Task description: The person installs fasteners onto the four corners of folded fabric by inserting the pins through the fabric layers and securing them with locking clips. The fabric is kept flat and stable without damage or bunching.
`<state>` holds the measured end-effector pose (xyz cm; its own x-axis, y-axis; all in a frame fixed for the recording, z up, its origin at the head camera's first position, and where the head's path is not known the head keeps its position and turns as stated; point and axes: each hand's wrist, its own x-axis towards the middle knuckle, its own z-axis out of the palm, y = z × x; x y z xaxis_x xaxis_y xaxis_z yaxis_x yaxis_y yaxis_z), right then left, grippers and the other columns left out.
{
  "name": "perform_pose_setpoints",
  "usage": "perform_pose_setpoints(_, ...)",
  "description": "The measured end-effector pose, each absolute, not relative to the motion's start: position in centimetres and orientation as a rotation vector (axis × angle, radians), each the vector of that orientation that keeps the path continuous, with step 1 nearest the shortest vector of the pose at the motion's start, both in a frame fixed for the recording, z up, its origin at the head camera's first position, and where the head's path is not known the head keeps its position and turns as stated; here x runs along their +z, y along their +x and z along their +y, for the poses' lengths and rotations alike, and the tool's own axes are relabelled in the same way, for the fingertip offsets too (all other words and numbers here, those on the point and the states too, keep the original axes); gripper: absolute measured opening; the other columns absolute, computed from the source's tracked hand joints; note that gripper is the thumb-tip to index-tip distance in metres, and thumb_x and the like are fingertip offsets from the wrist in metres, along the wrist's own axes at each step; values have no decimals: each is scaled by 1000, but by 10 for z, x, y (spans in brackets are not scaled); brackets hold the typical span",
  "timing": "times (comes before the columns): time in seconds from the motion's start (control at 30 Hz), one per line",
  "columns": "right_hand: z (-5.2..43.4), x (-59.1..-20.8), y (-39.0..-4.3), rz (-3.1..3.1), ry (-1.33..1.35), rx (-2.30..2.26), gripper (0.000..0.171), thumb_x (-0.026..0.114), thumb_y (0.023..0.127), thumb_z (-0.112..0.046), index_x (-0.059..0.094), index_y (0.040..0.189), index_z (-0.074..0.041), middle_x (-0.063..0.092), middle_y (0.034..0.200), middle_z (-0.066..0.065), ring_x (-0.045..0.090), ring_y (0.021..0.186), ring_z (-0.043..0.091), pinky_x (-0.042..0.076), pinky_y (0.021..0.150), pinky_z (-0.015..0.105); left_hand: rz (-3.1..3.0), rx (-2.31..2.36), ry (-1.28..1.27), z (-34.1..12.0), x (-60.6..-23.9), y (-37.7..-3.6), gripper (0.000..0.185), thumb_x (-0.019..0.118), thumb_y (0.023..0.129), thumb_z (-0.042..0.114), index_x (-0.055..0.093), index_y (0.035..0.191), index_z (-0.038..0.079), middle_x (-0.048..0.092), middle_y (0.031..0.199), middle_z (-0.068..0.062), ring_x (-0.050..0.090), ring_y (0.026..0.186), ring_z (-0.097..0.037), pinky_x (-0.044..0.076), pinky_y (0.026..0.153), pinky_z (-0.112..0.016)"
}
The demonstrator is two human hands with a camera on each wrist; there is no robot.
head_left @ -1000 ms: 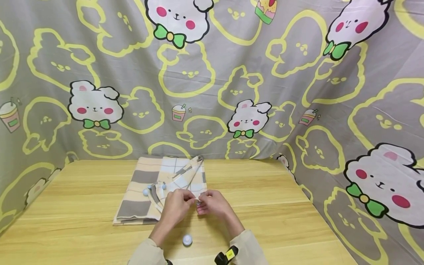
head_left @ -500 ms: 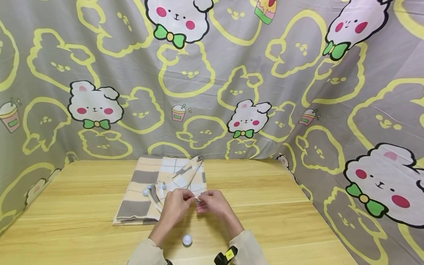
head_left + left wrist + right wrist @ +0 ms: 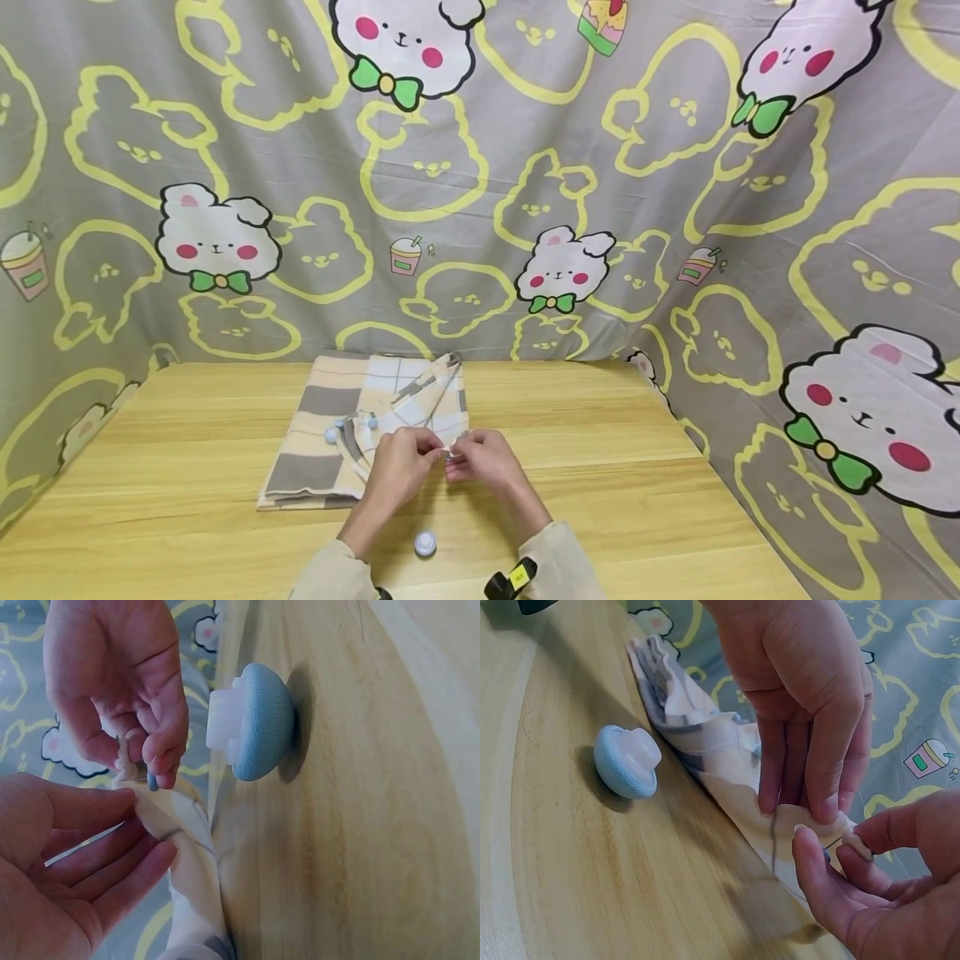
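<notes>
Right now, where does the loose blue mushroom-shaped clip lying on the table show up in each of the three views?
Head: the blue clip lies bottom centre, between the wrists, apart from the hands.
Left wrist: upper centre, right of both hands.
Right wrist: left of centre, beside the checked cloth.
Shared landmark: the wooden table.

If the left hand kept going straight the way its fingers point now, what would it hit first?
Most likely the right hand. The left hand points its fingers toward it across the cloth edge both hands pinch; they nearly touch already. Depth between them is hard to judge.
</notes>
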<state>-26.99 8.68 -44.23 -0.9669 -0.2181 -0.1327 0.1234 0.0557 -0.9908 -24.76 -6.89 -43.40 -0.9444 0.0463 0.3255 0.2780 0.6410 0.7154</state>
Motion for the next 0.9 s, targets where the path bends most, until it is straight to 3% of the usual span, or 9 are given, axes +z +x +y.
perform_pose_setpoints(0.5, 87, -441, -266, 2089, -112, -2007, 8, 53, 89, 1, 60, 86, 6, 67, 73, 10, 67, 64, 13, 60, 64, 27, -2578, -1158, -279, -67, -436, -247, 14, 80, 80, 2, 75, 74, 14, 72, 68, 5, 61, 64, -6, 49, 62, -27)
perform_pose_setpoints(0.73, 87, -442, -267, 2079, -81, -2052, 11, 52, 86, 3, 53, 77, -2, 64, 75, 10, 66, 63, 12, 59, 63, 25, -2581, -1154, -304, -68, -437, -247, 16, 80, 80, 1, 76, 72, 14, 72, 67, 6, 61, 64, -6, 49, 61, -27)
perform_pose_setpoints(0.9, 88, -442, -269, 2075, -102, -2050, 7, 53, 88, 0, 56, 81, 1, 66, 74, 10, 67, 64, 12, 59, 64, 26, -2583, -1166, -282, -69, -436, -248, 15, 80, 80, 1, 76, 73, 13, 73, 68, 5, 60, 63, -6, 48, 61, -26)
